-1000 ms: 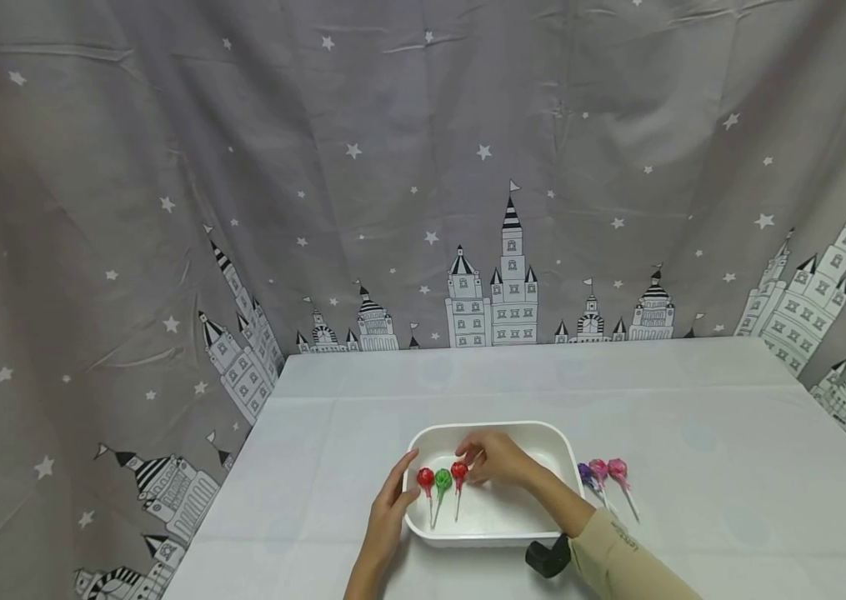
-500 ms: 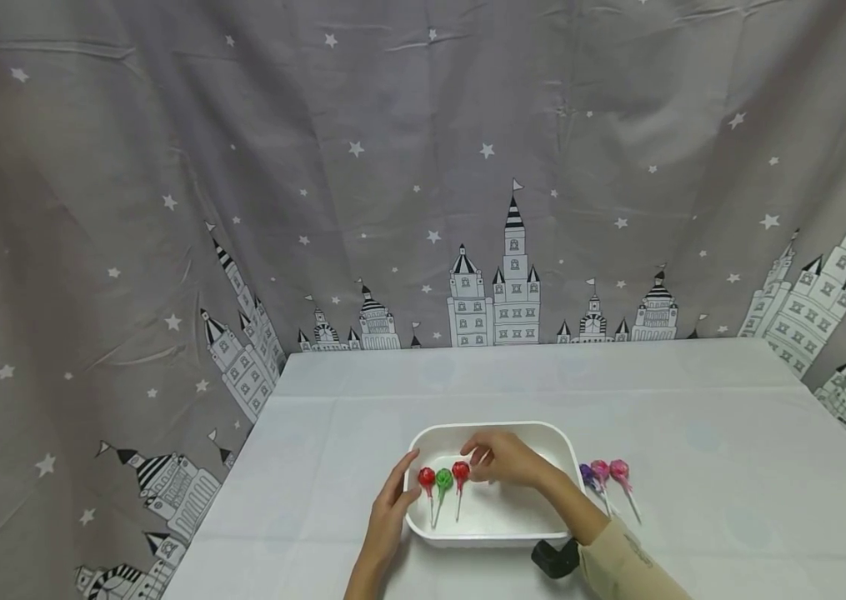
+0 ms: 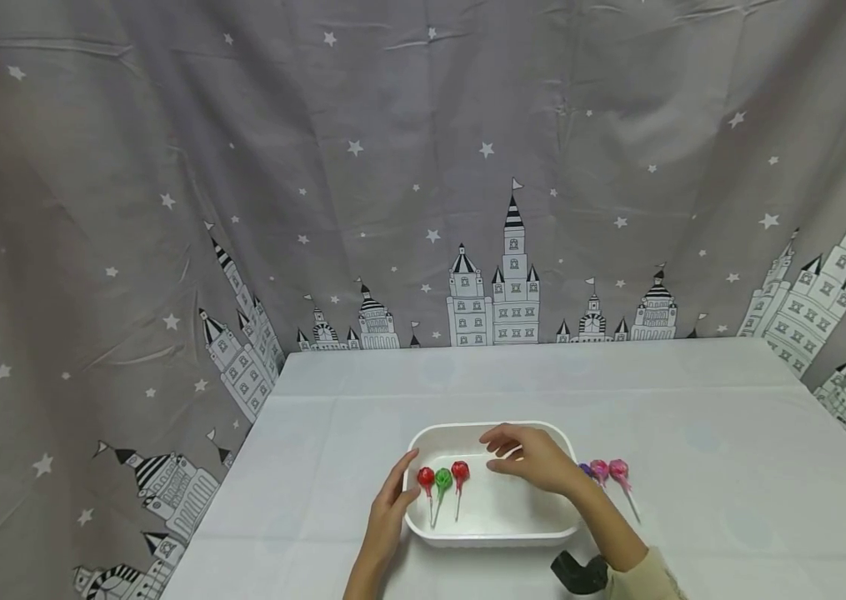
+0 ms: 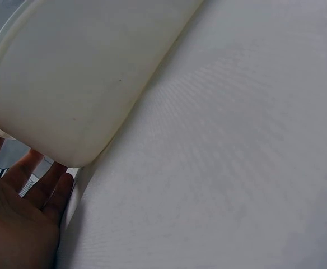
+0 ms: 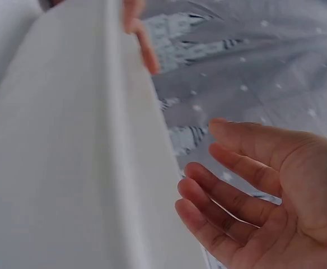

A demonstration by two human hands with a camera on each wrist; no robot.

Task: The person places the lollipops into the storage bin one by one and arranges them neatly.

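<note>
A white rectangular tray point(image 3: 498, 533) sits on the table, with three lollipops in its left part. One red lollipop point(image 3: 426, 477) is nearest the left wall, a green lollipop point(image 3: 443, 478) beside it, then another red lollipop point(image 3: 460, 471). My left hand point(image 3: 387, 512) rests against the tray's left side, fingers extended; in the left wrist view its fingers point(image 4: 47, 188) lie at the tray wall. Above the tray's right half hovers my right hand point(image 3: 535, 458), fingers loosely bent and apart, holding nothing, as the right wrist view also shows.
To the right of the tray lie two pink lollipops point(image 3: 619, 471) and a partly hidden purple lollipop point(image 3: 585, 469). A black object point(image 3: 578, 573) shows at my right wrist. Behind the white-covered table point(image 3: 347, 433) hangs a grey curtain point(image 3: 362, 200) printed with castles and stars.
My right hand has moved right, away from the rightmost red lollipop in the tray, and its fingers have spread. My left hand and the lollipops in the tray stay where they were.
</note>
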